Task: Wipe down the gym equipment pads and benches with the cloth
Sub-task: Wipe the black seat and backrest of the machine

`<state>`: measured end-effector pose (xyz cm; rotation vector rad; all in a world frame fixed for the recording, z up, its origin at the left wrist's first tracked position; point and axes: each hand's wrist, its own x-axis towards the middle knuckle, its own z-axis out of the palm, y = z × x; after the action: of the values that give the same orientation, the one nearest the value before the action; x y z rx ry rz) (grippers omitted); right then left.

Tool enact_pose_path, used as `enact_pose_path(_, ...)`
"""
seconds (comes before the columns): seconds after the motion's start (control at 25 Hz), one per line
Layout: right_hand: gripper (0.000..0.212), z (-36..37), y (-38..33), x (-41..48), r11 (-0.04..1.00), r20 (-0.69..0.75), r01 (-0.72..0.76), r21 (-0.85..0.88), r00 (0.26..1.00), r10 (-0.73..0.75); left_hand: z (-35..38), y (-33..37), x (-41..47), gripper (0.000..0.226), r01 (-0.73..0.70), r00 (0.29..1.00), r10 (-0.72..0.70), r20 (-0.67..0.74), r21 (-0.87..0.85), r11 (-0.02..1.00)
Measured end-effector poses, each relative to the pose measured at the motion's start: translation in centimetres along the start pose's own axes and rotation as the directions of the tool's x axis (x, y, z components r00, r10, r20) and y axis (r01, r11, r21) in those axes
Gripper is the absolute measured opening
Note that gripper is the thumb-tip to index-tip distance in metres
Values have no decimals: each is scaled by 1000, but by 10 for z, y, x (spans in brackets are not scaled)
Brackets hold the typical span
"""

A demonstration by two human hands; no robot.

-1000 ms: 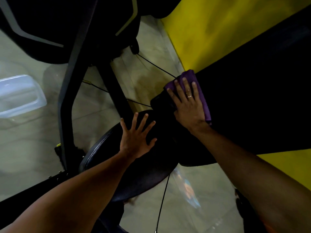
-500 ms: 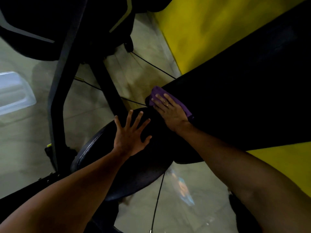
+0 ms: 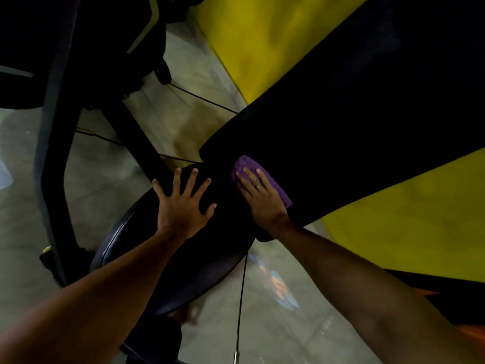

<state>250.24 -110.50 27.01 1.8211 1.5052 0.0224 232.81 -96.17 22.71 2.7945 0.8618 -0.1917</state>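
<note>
GYM FLOOR, MID-WIPE: My right hand (image 3: 262, 199) lies flat on a small purple microfibre cloth (image 3: 246, 164), fingers straight and close together. It presses the cloth onto the near left corner of the long black padded backrest (image 3: 354, 114), which slants away to the far right. Nothing curls round the cloth. It is simply pinned under palm and fingers, its edges showing past my fingertips and along the right of my hand.

My left hand (image 3: 183, 203) is released and spread wide, palm down on the far part of the round black vinyl seat pad (image 3: 215, 258), just left of the backrest, apparently to brace me.

I judge the cloth light, soft and limp, apt to bunch or slip from under the hand on smooth vinyl. It wants firm, even pressure over its middle, not a pinch at one corner. The pads look firm and fixed. A yellow wall panel (image 3: 262, 43) stands beyond the backrest, and pale floor tiles (image 3: 26, 179) lie below.
</note>
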Motion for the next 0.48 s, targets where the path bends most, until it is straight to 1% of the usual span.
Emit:
enact_pose_path(0.04,63,11,-4,-14,998,22,44,-33,999,-43,-1,0,-1,75,-1,1000,1,5,6,1000)
enact_pose_path(0.08,63,15,0,-24,998,14,58,-40,998,-57,-1,1,-2,74,-3,1000,3,15,13,1000)
enact_pose_path(0.12,65,12,11,-30,998,-24,40,-41,999,-41,-3,1,-3,73,-12,999,11,31,24,1000)
enact_pose_path(0.2,65,1,34,-34,994,-122,-73,-76,991,63,-5,1,-5,73,-32,998,30,52,40,999)
enact_pose_path(0.28,64,-9,49,-27,983,-94,-171,-74,982,164,-4,0,-5,73,-46,997,43,62,41,998)
enact_pose_path(0.36,66,-17,38,-23,969,-53,-246,8,968,246,-2,-4,-6,73,-62,995,60,80,21,998)
enact_pose_path(0.44,69,-7,6,-34,963,33,-261,70,965,260,0,-5,-16,75,-72,994,69,84,27,997)
enact_pose_path(0.48,76,2,-11,-46,962,78,-254,96,966,247,0,-6,-23,75,-81,994,78,77,44,996)
